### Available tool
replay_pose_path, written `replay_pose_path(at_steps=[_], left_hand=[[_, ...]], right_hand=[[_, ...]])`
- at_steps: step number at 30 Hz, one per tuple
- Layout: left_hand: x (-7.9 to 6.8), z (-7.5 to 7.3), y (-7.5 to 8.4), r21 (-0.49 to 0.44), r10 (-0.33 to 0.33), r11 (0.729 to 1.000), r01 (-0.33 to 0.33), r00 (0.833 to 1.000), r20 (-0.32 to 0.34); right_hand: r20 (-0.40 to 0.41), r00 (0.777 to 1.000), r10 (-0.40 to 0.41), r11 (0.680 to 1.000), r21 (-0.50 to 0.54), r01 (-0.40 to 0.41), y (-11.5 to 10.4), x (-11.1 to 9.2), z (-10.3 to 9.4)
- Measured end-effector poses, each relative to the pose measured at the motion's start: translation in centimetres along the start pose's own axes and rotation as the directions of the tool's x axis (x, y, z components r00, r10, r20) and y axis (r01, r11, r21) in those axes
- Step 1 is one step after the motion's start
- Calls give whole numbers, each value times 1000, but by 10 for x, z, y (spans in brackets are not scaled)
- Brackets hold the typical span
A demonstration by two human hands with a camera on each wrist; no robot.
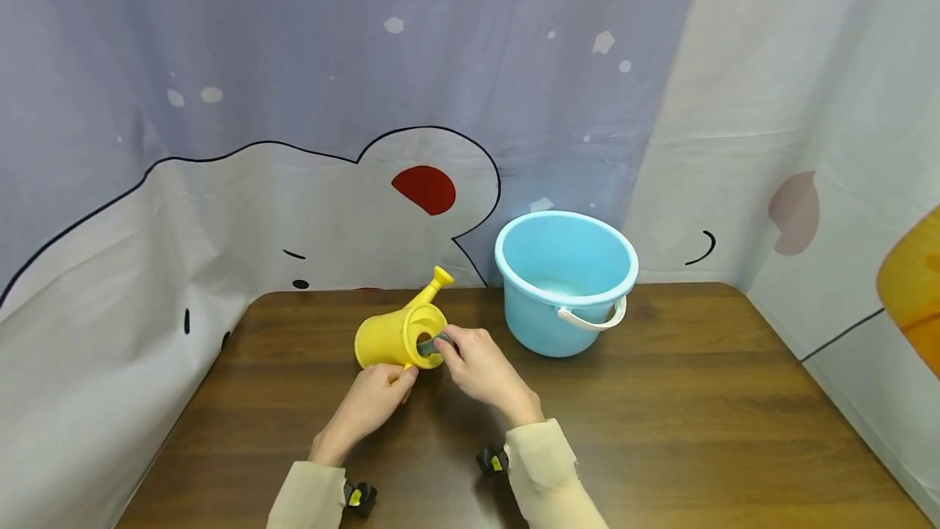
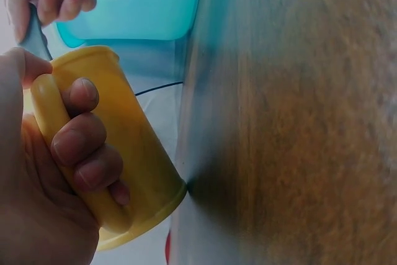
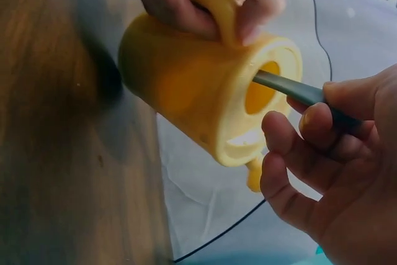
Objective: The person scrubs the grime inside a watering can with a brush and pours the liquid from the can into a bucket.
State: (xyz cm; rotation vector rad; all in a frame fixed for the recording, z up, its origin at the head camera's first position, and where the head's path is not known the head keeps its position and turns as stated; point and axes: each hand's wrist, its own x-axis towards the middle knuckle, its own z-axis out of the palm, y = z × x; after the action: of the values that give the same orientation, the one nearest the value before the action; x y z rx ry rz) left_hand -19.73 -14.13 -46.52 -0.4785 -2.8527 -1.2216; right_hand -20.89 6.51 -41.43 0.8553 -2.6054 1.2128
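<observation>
Steadying a tilted yellow watering can (image 1: 383, 338) around a slim grey tool (image 3: 291, 88)

The left hand (image 1: 373, 400) grips the can's handle (image 2: 48, 102) at six o'clock, probably to aim its mouth (image 3: 260, 98) toward three o'clock. The right hand (image 1: 481, 366) pinches the tool, whose far end is hidden inside the can. The light-blue bucket (image 1: 543, 325) stands apart, between two and three o'clock from the can, apparently out of the way

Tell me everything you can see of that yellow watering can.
The yellow watering can looks plastic: cylindrical body, looped handle, spout with a flared head. It is tilted to the right, left of the blue bucket; the left hand's grip encloses the handle, and a gray tool enters the can's round opening.
</observation>
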Motion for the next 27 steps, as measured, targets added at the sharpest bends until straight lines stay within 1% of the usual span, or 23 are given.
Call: replay_pose_path(at_steps=[3, 7, 9, 12, 19, 27], left_hand=[[0, 0, 0, 1, -6, 1000, 6, 1000, 4], [0, 1, -1, -2, -15, 1000, 15, 1000, 8], [0, 0, -1, -8, -12, 1000, 13, 1000, 9], [0, 0, -1, -10, -8, 1000, 8, 1000, 8], [2, 0, -1, -18, 4, 1000, -4, 1000, 12], [2, -3, -3, -14, -21, 1000, 21, 1000, 9]], right_hand=[[23, 1000, 9, 1000, -26, -8, 0, 0, 3], [30, 1000, -3, 998, -65, 5, -1, 0, 5], [35, 999, -6, 998, -59, 8, -1, 0, 5], [47, 999, -1, 999, -33, 2, -2, 1, 3], [57, 997, 54, 993, 103, -60, 0, -3, -9], [22, 997, 77, 990, 117, -79, 0, -4, -21]])
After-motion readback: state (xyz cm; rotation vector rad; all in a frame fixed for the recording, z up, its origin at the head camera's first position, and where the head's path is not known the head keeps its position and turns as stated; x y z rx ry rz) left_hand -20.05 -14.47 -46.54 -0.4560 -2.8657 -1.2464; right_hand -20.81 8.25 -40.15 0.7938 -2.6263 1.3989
